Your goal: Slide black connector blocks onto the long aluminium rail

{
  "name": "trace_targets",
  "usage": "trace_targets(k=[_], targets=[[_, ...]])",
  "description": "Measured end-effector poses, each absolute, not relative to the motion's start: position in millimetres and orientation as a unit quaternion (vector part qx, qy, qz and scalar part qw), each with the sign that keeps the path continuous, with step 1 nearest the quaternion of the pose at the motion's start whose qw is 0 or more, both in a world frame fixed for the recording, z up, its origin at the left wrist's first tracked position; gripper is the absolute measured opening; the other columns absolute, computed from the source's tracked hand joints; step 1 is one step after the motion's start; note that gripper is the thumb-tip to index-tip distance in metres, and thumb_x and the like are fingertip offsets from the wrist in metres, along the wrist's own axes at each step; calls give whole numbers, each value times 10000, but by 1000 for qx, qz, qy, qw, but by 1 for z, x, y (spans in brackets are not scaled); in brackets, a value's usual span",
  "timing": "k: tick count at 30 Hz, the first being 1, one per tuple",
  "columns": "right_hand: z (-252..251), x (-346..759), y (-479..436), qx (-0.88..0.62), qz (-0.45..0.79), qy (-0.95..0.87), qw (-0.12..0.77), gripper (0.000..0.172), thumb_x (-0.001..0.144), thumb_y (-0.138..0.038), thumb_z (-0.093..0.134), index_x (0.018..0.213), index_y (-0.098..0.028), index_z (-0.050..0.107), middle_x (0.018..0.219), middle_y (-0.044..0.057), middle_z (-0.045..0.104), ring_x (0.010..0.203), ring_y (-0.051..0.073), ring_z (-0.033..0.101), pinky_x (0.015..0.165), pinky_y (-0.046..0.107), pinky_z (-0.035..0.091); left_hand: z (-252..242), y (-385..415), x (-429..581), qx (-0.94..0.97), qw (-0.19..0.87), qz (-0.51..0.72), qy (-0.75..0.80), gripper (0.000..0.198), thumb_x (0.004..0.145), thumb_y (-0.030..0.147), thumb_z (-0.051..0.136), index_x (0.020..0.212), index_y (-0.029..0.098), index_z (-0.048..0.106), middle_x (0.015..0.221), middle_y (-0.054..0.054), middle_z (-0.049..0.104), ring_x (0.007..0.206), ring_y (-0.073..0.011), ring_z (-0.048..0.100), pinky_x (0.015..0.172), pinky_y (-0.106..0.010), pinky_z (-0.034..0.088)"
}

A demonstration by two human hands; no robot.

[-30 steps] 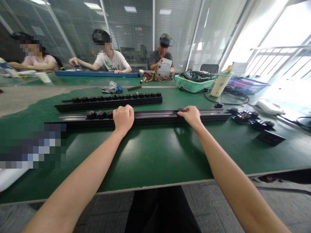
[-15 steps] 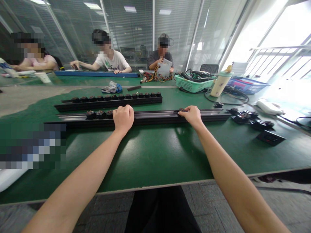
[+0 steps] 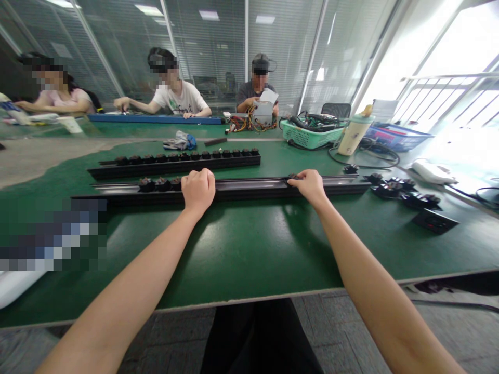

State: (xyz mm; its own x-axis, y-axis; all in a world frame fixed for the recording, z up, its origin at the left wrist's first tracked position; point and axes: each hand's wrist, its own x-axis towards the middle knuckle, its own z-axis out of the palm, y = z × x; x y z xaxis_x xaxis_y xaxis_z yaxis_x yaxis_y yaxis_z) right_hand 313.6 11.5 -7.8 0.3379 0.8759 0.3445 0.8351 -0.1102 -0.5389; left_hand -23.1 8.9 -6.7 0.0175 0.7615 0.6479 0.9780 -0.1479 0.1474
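Observation:
A long black rail [image 3: 249, 188] lies across the green table [image 3: 241, 249] in front of me. Three black socket pieces [image 3: 159, 183] sit in its left part. My left hand [image 3: 198, 189] is curled into a fist around the rail just right of those pieces. My right hand [image 3: 310, 185] rests on the rail further right, fingers pinched on a small black piece [image 3: 295, 177] in the channel. A second black rail [image 3: 175, 162], filled with a row of several socket pieces, lies parallel behind it.
Loose black socket pieces [image 3: 397, 189] and a flat black module [image 3: 434, 221] lie at the right. Behind stand a green basket of cables [image 3: 310, 134], a cup [image 3: 354, 135], a blue tray [image 3: 397, 136] and a cloth [image 3: 180, 141]. Three people sit at the far side.
My right hand has slid slightly to the right along the rail with the small piece. My left hand has stayed put. The person in the cap has lifted a white sheet.

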Motion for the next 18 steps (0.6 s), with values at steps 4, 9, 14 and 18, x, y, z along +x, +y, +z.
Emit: trace_targets(k=[4,9,14,18], targets=[[-8,312,9,-748,20,-570,339,294,710,-451,756,864,-202,734,891,93,729,879,283,663,811,388,492,-7,9,-23,-692,174,-311,-627,425,1021,322,261,952,217,667,937,-131,723,993,-307,610,872,-436,375],[-5,308,1,-755,-1,-566,332,388,713,-539,799,878,-193,734,932,111,731,935,303,662,854,407,475,-7,10,-23,-691,162,-317,-629,431,1022,324,259,962,215,672,947,-134,719,1007,-308,605,893,-441,370],[-4,308,0,-757,-7,-560,336,334,733,-491,798,869,-196,722,940,108,731,933,299,660,854,406,474,-6,9,-23,-693,152,-318,-629,436,1023,326,257,966,211,673,957,-140,716,1018,-314,603,903,-445,366],[-3,309,-1,-762,-6,-553,337,311,745,-467,794,873,-193,719,935,110,736,938,302,666,864,409,481,-7,9,-23,-692,161,-318,-628,431,1026,329,257,958,214,667,948,-133,716,1005,-307,606,893,-437,371]])
